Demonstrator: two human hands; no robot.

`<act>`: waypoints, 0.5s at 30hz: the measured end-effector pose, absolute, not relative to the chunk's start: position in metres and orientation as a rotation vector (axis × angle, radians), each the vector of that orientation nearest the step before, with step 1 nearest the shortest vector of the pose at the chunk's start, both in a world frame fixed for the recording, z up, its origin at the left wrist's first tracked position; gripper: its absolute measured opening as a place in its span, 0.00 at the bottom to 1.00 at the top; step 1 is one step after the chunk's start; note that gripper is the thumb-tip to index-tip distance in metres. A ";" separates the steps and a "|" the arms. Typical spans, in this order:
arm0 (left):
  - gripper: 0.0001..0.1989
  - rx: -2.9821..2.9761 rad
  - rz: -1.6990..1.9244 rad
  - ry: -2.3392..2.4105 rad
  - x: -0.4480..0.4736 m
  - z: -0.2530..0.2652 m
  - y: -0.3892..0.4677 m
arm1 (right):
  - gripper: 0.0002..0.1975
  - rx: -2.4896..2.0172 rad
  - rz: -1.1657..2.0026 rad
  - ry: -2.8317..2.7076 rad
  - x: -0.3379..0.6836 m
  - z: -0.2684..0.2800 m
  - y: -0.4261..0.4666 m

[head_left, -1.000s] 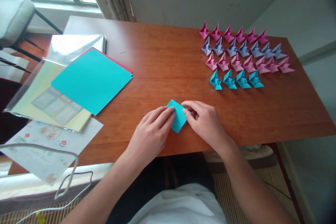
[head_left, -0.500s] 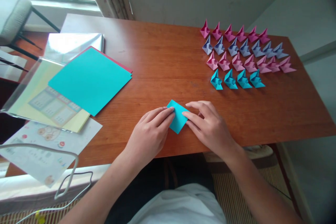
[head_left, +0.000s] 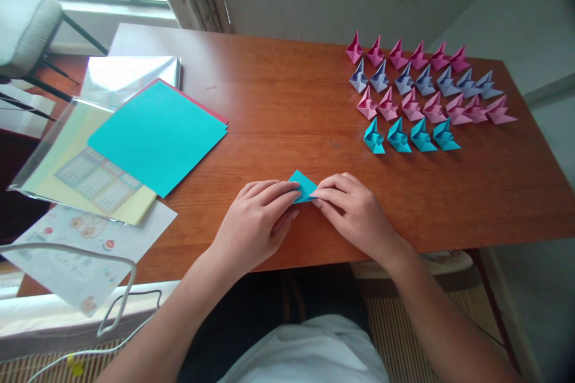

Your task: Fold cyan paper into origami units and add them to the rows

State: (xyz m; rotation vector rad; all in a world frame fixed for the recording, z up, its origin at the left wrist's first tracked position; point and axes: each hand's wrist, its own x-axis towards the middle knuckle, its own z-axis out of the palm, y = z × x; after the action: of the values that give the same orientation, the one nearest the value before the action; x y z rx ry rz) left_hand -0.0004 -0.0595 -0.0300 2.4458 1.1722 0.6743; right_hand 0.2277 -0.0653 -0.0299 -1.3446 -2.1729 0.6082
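A small piece of turquoise origami paper (head_left: 304,184) lies near the table's front edge, folded so that a triangle points away from me. On its left part rest the fingers of my left hand (head_left: 258,215), closed on it with the thumb along the near side. At the right corner my right hand (head_left: 354,209) pinches the paper between thumb and fingertips. Beyond my right hand stands a row of turquoise folded paper figures (head_left: 374,137). Behind them are rows of light pink figures (head_left: 412,106), lavender figures (head_left: 404,79) and dark pink figures (head_left: 398,55).
Turquoise paper sheets (head_left: 162,137) lie at the left over a clear plastic packet (head_left: 40,158) with yellow paper. Below it is a printed white sheet (head_left: 81,251). A white cable (head_left: 130,287) hangs at the table's front left. A chair (head_left: 27,30) stands beyond.
The near half of the turquoise paper has been folded up, turning the diamond into a triangle. My right hand has closed on its right corner. The view has shifted slightly.
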 end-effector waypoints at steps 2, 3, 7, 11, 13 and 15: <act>0.13 2.390 0.728 1.209 0.003 -0.030 -0.058 | 0.07 -1.384 0.674 -2.089 0.225 -0.028 -0.062; 0.13 2.361 0.744 1.237 0.004 -0.030 -0.057 | 0.06 -1.412 0.700 -2.057 0.223 -0.027 -0.061; 0.15 2.252 0.761 1.374 0.008 -0.030 -0.054 | 0.04 -1.555 0.716 -1.998 0.217 -0.023 -0.056; 0.15 2.207 0.761 1.450 0.011 -0.030 -0.055 | 0.03 -1.636 0.701 -1.939 0.211 -0.024 -0.054; 0.15 2.207 0.771 1.465 0.013 -0.031 -0.055 | 0.04 -1.658 0.699 -1.920 0.209 -0.024 -0.054; 0.15 2.207 0.783 1.468 0.014 -0.032 -0.055 | 0.05 -1.678 0.688 -1.921 0.207 -0.024 -0.054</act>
State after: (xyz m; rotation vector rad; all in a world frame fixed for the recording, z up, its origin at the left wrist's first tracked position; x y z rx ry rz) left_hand 0.0138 -0.0554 -0.0322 2.2073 1.4683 0.7833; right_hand 0.2074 -0.0538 -0.0244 -1.6779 -1.9214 0.6878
